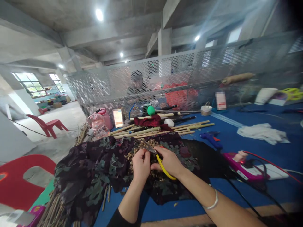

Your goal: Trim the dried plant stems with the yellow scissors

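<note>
Scissors (151, 149) are being held over dried plant bits (132, 154), right hand (169, 160) fingers round the handle, left hand (141, 164) fingers pinched beside the blades, probably for control, contents hidden. Patterned cloth (99, 171) is being used underneath, likely catching scraps.

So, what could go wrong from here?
1. Cut: the yellow-handled scissors in the right hand have their blades right by the left hand; a slip might nick it.
2. Damaged fabric: dark floral cloth lies under the dried plant pieces, so a stray snip could catch it.
3. Snag: black cables run across the table on the right arm's side; that arm might hook one.
</note>
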### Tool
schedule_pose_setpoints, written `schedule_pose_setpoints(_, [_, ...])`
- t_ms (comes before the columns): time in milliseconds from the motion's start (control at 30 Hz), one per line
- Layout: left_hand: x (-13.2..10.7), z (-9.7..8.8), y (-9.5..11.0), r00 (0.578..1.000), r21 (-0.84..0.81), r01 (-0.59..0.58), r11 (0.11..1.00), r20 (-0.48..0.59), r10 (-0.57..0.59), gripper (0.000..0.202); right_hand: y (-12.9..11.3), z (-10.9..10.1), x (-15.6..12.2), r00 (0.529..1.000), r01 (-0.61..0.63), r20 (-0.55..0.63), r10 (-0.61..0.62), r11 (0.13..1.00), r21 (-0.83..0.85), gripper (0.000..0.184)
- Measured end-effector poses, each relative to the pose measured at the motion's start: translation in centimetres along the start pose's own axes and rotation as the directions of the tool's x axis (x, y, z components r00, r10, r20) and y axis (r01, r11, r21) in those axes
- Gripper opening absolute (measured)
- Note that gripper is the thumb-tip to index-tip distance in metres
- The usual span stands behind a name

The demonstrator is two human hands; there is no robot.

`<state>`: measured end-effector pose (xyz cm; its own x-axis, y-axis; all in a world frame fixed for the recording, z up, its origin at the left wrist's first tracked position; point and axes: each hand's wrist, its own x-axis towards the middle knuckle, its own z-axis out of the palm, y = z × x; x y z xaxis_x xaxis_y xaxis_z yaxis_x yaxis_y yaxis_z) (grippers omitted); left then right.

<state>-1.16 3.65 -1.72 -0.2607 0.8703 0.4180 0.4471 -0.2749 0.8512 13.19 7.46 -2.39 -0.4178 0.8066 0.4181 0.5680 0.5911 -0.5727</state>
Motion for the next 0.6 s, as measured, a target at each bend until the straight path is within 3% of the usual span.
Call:
schedule_pose_setpoints(200, [0.11, -0.25, -0.15, 1.000, 0.037, 0.009, 0.999, 0.006, -0.009, 0.030, -0.18, -0.05, -0.04, 1.000, 0.004, 0.000, -0.004, 1.000, -0.009, 0.053])
schedule_pose_setpoints(433, [0.39, -0.23, 0.11, 0.998, -0.104, 0.058, 0.993, 0.021, -0.056, 0.030, -0.36, 0.21, -0.09, 0.999, -0.013, 0.035, 0.017, 0.995, -0.098, 0.037])
schedule_pose_setpoints(600, [0.43, -0.19, 0.40, 0.994, -0.202, 0.103, 0.974, -0.006, -0.106, 0.022, -0.87, 0.19, -0.25, 0.999, 0.035, -0.004, -0.037, 0.974, -0.224, 0.053])
